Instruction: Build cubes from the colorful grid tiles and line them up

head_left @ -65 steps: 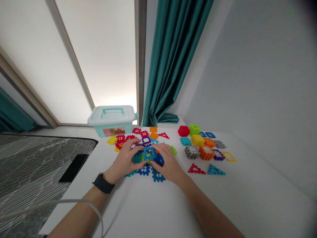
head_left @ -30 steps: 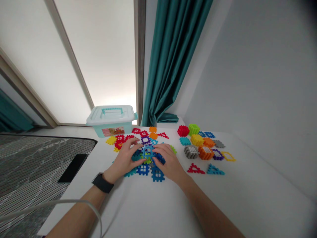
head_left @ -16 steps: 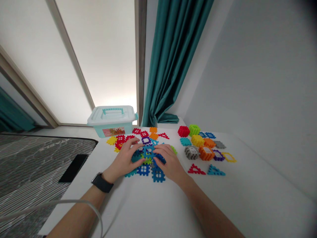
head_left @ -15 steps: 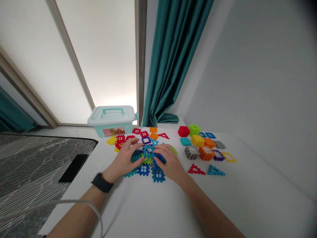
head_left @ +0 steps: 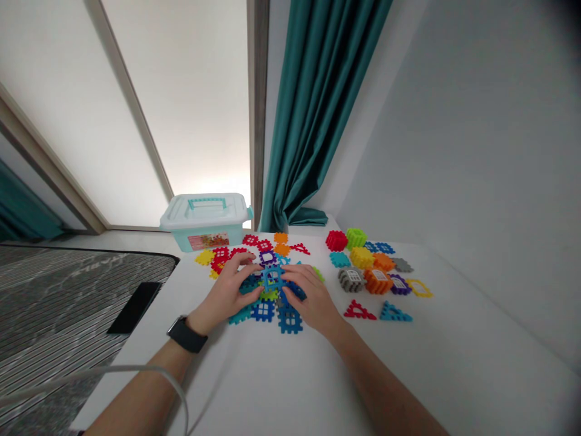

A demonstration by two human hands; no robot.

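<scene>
In the head view, your left hand [head_left: 229,293] and right hand [head_left: 311,300] meet in front of the mint storage box [head_left: 206,221], nearer to you than the box and a little to its right. Both hands are closed around a blue window tile [head_left: 271,277], the left fingertips on its left edge and the right fingertips on its right edge.

The tile is a square plastic frame with a toothed rim and a cross of bars that splits it into four open panes. It stands upright, facing you, above a lime-green piece [head_left: 270,295] that shows just beneath it. Whether the two are joined is hidden by your fingers.

Flat on the white surface [head_left: 281,375], on your side of the held tile, lie two dark blue tiles [head_left: 290,321] and a teal one [head_left: 240,315] that is partly under your left palm. Between your hands and the box lies a scatter of red, yellow, orange and purple tiles [head_left: 222,254].

Well to the right of the box stands a cluster of built cubes [head_left: 363,260] in red, green, yellow, orange and grey. A red triangle [head_left: 358,311] and a teal triangle [head_left: 394,312] lie at its near edge.

A dark watch [head_left: 184,334] sits on your left wrist. To the left of the box and nearer to you, a black phone [head_left: 135,307] lies on the striped bed.
</scene>
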